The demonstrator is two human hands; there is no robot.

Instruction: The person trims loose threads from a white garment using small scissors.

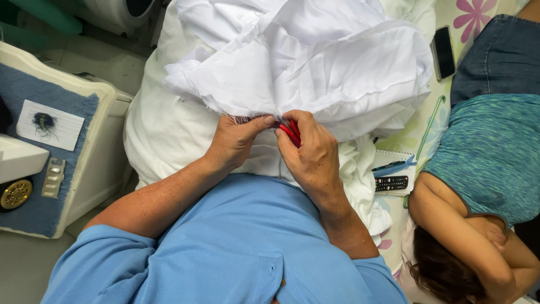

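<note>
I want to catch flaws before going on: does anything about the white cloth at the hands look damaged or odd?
Yes. The white cloth has a raw, frayed edge with loose threads just where the left hand pinches it. The right hand holds a small red tool against that edge. The rest lies crumpled in a heap, not torn.

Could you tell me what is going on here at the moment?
A person in a blue shirt works on a heap of white fabric piled in front of them. The left hand pinches the frayed edge of the cloth, and the right hand grips a small red-handled tool against that same edge; what kind of tool it is cannot be told. Beside them another person lies on a flowered sheet, near a remote control, a notebook and a phone.
</note>
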